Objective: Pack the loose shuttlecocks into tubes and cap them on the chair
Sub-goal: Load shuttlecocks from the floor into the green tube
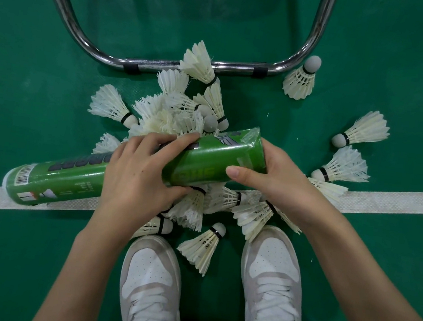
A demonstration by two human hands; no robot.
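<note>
Green court floor (38,87) with white line (390,197). Left hand (137,174) and right hand (278,180) grip green tube (210,160), lettering unreadable, barcode (24,173) visible, above loose shuttlecocks (174,106) near chrome chair frame (164,65).

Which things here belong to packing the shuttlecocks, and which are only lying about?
For the job:
green tube, held by left hand and right hand
second green tube on the floor
loose shuttlecocks

Only there:
chair frame
white floor line
white shoes
</note>
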